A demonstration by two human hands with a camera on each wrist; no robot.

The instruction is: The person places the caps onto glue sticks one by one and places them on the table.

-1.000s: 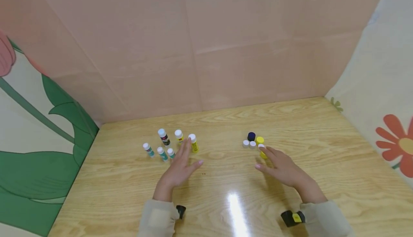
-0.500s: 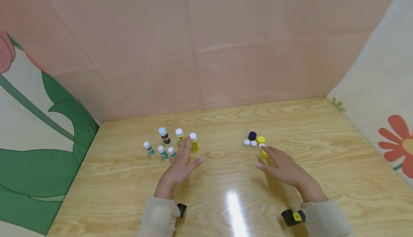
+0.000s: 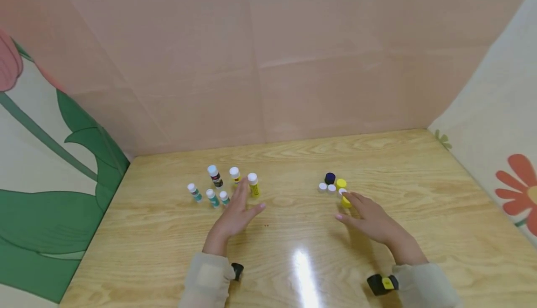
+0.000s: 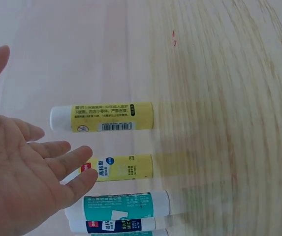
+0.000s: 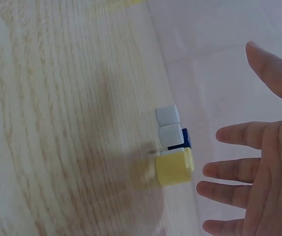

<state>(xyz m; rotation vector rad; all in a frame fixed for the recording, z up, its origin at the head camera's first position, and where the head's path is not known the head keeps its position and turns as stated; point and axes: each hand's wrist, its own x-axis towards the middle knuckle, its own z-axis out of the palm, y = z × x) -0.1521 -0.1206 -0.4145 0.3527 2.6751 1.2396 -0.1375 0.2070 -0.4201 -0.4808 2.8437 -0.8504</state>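
Observation:
My left hand hovers beside several upright glue sticks, fingers extended and thumb spread, holding nothing. A yellow glue stick with a white cap stands just beyond its fingertips, and a shorter yellow one is partly behind the fingers in the left wrist view. Teal glue sticks and a dark blue one stand to the left. Over a cluster of loose caps, my right hand is spread with nothing in it. White caps, yellow caps and a dark blue cap sit close together there.
Both groups stand on a wood-grain table, which meets a pinkish backdrop at the far edge. Printed sheets with a green leaf and a red flower border the sides. Light glares on the table front.
The head view has shifted slightly. Both hands, the glue sticks and the caps keep their places relative to one another.

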